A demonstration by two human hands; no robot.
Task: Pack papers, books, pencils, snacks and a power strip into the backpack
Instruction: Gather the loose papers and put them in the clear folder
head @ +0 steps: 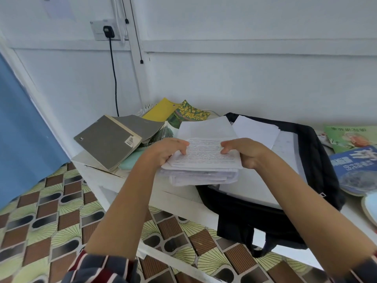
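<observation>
The grey book at left carries a barcode sticker, its digits too small to read. Print on the papers is illegible. The blue book at right shows large upside-down characters.

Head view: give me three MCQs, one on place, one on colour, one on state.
1. The grey book lies where from the paper stack? A right B left C underneath
2. Backpack colour? A red B yellow C black
3. The paper stack is: A held by both hands B lying untouched C inside a drawer
Key: B, the book leans left of the stack; C, its fabric is black; A, the left hand and the right hand grip its two sides.
</observation>
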